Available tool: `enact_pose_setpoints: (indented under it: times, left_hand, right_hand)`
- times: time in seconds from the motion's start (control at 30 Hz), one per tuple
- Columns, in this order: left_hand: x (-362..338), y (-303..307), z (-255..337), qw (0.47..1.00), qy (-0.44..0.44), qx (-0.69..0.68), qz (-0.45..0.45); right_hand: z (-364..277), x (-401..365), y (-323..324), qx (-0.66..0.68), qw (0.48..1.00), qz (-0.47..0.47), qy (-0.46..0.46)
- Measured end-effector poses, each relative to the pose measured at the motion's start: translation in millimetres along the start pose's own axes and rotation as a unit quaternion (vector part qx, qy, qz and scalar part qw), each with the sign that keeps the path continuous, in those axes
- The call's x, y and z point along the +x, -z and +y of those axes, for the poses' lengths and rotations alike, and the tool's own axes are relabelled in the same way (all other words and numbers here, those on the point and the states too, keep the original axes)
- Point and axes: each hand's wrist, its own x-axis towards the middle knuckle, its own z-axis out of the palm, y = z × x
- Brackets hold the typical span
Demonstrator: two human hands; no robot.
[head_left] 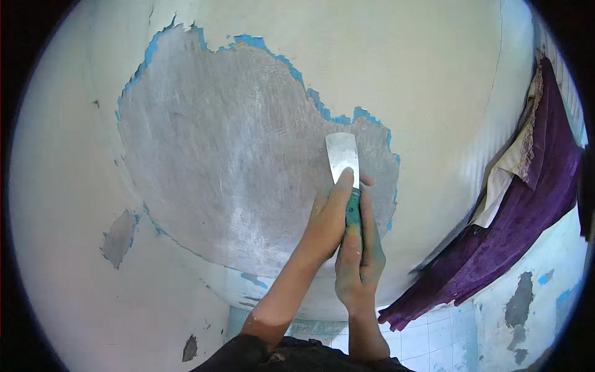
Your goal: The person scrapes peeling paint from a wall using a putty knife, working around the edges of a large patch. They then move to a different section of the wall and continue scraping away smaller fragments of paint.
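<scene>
From here I see a black or very dark top (310,361), its cloth creased, with a small, paler mottled patch near the middle, too blurred to read. The dark sleeve (246,351) leaves the forearm bare; left hand (330,218) and right hand (358,270) are bare too.

I'm seeing a purple cloth (496,248) hanging diag. on the R side of my view, its ragged lower end reaching twd. the bottom ctr. A cream cloth (501,186) w/ a frayed edge is lying against it. Below, I'm also getting wht. tiles (431,338) & a side wall (493,313) that's showing gray/blue spots.
</scene>
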Motion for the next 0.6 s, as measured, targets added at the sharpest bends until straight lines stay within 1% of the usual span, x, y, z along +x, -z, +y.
enact_pose_setpoints:
  times: [0.07,0.1,0.2,0.23,0.33,0.37,0.47,0.6]
  left_hand:
    - [1.8,-2.9,-2.1,1.000,0.003,-0.023,0.011]
    - [3.7,0.1,-7.8,1.000,0.001,0.014,0.010]
    - [0.9,-7.3,-12.0,0.995,-0.027,0.054,0.082]
    - [5.1,-9.3,-7.3,0.989,-0.081,0.085,0.089]
    - [4.0,-9.1,14.1,0.998,-0.036,0.042,0.042]
    - [5.9,-8.8,5.7,0.998,-0.027,0.020,0.050]
    - [2.6,-13.9,-3.1,0.995,-0.035,-0.021,0.092]
    - [7.4,-8.8,10.9,0.998,-0.027,0.018,0.057]
  right_hand:
    - [0.1,0.3,1.0,0.014,1.000,0.004,0.001]
    - [-0.4,1.0,1.1,0.016,1.000,0.008,0.003]
    - [-10.5,6.2,-4.8,-0.006,0.999,0.034,0.014]
    - [-14.7,6.2,-5.6,-0.013,0.999,0.042,0.015]
    - [-33.2,17.8,4.3,0.019,1.000,0.006,0.003]
    - [-37.4,18.9,4.0,0.034,0.999,0.005,-0.007]
    - [-36.7,19.0,1.0,0.056,0.998,0.020,-0.035]
    - [-41.2,24.0,-0.7,0.065,0.996,0.028,-0.055]
